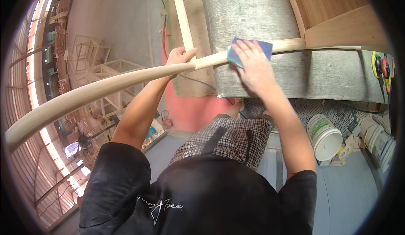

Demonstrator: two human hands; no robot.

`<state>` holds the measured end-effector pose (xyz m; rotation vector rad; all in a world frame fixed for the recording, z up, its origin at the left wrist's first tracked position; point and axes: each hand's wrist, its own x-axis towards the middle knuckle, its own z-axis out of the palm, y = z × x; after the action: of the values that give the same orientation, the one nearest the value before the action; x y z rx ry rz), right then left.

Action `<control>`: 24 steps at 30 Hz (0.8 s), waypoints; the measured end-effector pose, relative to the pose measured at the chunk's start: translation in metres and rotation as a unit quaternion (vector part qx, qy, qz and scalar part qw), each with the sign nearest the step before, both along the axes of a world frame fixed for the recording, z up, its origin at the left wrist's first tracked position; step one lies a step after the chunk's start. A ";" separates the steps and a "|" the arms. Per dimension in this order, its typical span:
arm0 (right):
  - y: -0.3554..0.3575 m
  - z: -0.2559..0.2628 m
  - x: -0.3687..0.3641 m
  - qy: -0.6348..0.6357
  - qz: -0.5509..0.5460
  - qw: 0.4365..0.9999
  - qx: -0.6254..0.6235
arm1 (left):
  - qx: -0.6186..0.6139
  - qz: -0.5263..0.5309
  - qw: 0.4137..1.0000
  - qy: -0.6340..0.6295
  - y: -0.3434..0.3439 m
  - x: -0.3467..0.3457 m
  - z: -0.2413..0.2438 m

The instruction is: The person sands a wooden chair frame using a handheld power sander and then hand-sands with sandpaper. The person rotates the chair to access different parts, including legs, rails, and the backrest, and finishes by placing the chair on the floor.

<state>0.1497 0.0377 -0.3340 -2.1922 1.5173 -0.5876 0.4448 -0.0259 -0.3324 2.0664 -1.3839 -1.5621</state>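
Observation:
A pale wooden frame with a long rounded rail (123,76) crosses in front of me, and a thinner wooden bar (181,13) meets it at a joint. My left hand (182,57) grips the frame at that joint, thumb on top of the thinner bar and fingers partly hidden behind the rail. To the right of the joint, my right hand (254,65) lies over a blue abrasive sheet (266,47) with a teal edge, pressing it onto the rail. The rail's right part continues to a brown wooden panel (345,29).
Under the rail is a workbench with a grey metallic-looking top (253,10). An orbital sander (381,67) sits at its right end. White plastic buckets (327,143) stand on the floor at right. Wooden frames (110,86) and a cable (163,19) are at left.

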 end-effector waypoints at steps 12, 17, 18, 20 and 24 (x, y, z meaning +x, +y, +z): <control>0.011 -0.017 0.026 -0.022 -0.067 0.997 -0.041 | -0.087 0.061 0.991 0.086 -0.072 -0.004 -0.030; -0.010 -0.022 -0.053 0.057 -0.153 0.985 -0.050 | -0.100 0.078 0.992 0.022 -0.119 0.008 -0.035; -0.008 -0.023 -0.052 0.062 -0.175 0.981 -0.060 | -0.106 0.108 0.988 0.032 -0.125 0.005 -0.032; -0.004 -0.024 -0.041 0.072 -0.214 0.971 -0.080 | -0.089 0.114 0.989 0.035 -0.130 0.003 -0.033; 0.016 -0.022 0.012 -0.015 -0.110 0.992 -0.066 | -0.075 0.062 0.990 0.099 -0.118 0.008 -0.028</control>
<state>0.1616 0.0537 -0.3563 -2.1137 1.7632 -0.8089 0.4533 -0.1439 -0.3607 1.8175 -1.2375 -1.5156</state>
